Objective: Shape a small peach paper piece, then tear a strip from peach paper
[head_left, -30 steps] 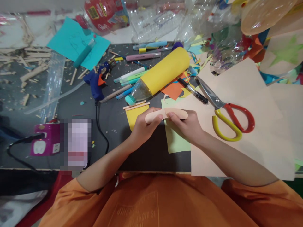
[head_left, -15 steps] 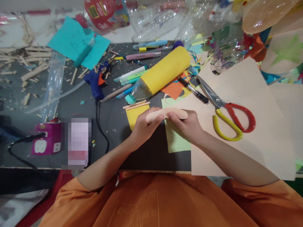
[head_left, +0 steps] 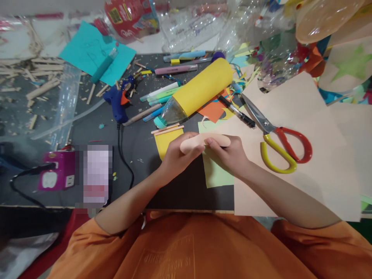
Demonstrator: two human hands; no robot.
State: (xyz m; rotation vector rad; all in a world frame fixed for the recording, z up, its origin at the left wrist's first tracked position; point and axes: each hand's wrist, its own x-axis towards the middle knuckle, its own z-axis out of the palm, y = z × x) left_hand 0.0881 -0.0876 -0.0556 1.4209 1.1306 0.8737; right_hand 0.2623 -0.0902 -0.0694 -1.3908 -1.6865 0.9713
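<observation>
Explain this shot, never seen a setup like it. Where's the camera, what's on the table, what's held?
There's no machine here: the two bare hands belong to the person wearing the camera. It sits on their head, looking forward and down, so the orange shirt at the bottom is theirs.

The left hand and right hand together hold a peach strip with rounded ends, thumbs on the near side. It looks like paper.

On the dark tabletop beyond them lies a yellow-wrapped bottle with markers beside it. To the left is a blue glue gun; to the right, scissors on a large peach sheet.
</observation>
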